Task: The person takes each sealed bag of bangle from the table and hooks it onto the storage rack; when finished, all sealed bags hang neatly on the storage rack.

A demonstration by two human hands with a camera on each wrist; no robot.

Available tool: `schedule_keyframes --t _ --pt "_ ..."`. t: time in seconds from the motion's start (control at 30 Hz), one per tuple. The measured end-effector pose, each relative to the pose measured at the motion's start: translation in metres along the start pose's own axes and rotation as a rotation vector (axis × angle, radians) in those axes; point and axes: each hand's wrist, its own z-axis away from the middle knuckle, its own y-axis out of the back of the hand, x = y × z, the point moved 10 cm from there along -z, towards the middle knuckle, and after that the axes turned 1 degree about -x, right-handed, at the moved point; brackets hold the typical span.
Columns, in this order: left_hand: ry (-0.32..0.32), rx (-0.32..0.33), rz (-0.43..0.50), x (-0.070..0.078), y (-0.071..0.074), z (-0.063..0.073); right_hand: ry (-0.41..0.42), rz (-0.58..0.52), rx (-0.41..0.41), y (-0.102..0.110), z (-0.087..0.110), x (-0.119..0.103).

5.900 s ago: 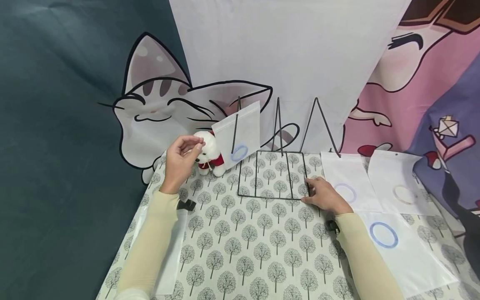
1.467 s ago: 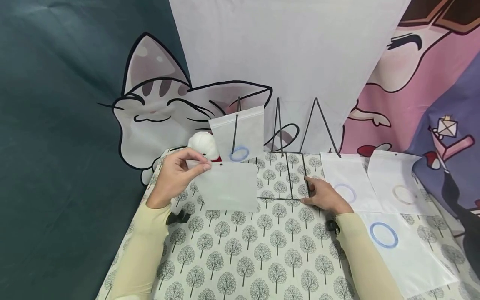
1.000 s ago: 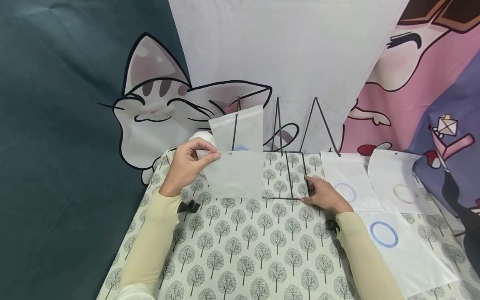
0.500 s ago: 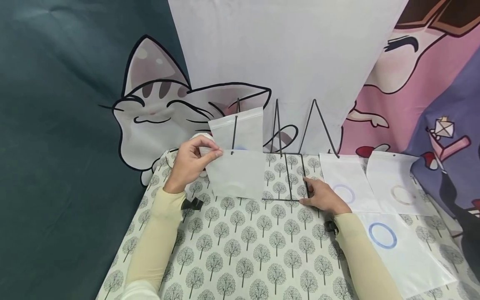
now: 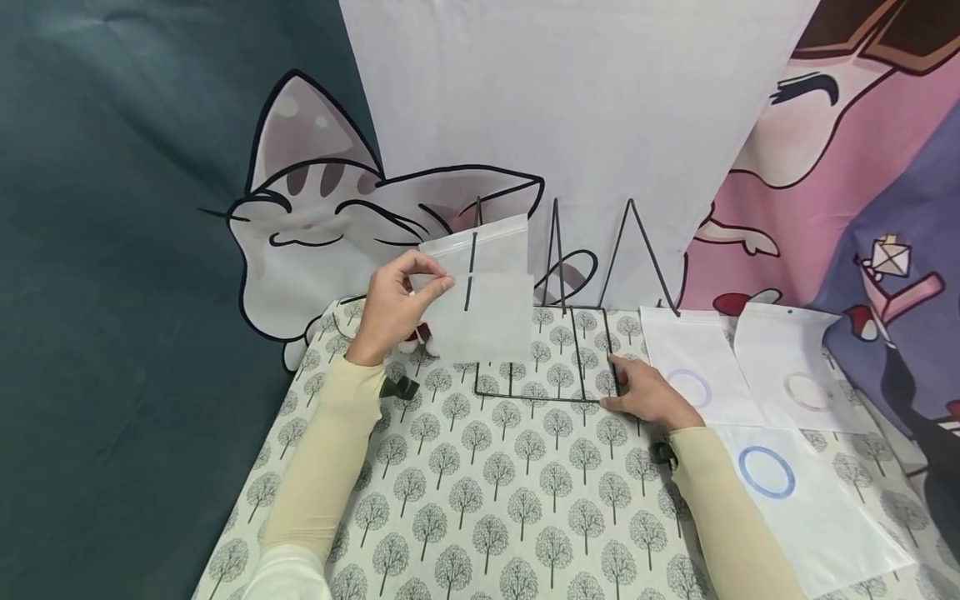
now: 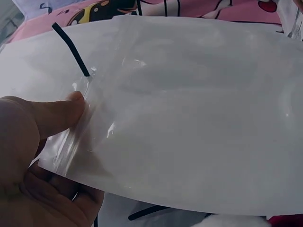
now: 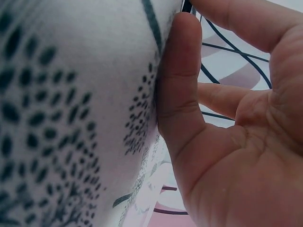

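My left hand (image 5: pixel 400 302) pinches the top edge of a white zip bag (image 5: pixel 483 321) between thumb and fingertips. In the left wrist view, a dark prong (image 6: pixel 72 49) pokes out through the bag by its zip strip, just past my thumb. The prong belongs to a black wire display rack (image 5: pixel 540 397). Behind the held bag, another white bag (image 5: pixel 502 242) hangs on the same left arm of the rack; its blue ring is hidden. My right hand (image 5: pixel 651 392) holds the front right corner of the rack's base, low against the tablecloth.
Several white bags with printed rings lie at the right, among them a bag with a blue ring (image 5: pixel 767 471). A plush toy in red (image 5: pixel 418 333) sits behind my left hand, mostly hidden. Two more rack arms stand to the right. The tree-patterned cloth (image 5: pixel 525 500) covers the table.
My left hand, first without a bag, brings one from the left, then moves it right and up until the prong passes through it. The right hand stays at the rack's corner.
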Motion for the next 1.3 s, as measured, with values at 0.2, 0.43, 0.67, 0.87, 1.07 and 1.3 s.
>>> schedule_keyframes --t 0.2,0.43,0.67,0.87,1.07,1.3 --pt "-0.05 0.049 -0.007 0.001 -0.002 -0.013 0.012 0.005 0.008 0.0 0.001 0.0" --pt "-0.051 0.101 -0.062 0.002 -0.003 -0.023 0.025 0.011 0.015 0.001 0.002 -0.001" --pt "-0.042 0.126 -0.06 0.0 -0.001 -0.027 0.022 0.016 0.006 0.0 0.002 -0.001" --pt "-0.033 0.126 -0.05 -0.001 0.003 -0.025 0.029 0.013 0.012 0.001 0.0 -0.002" --pt "0.022 0.144 -0.024 -0.009 0.014 -0.014 0.028 0.016 0.006 -0.001 0.0 -0.002" --pt "0.055 0.225 0.071 -0.017 0.034 0.011 0.02 0.017 0.011 0.001 0.0 -0.001"
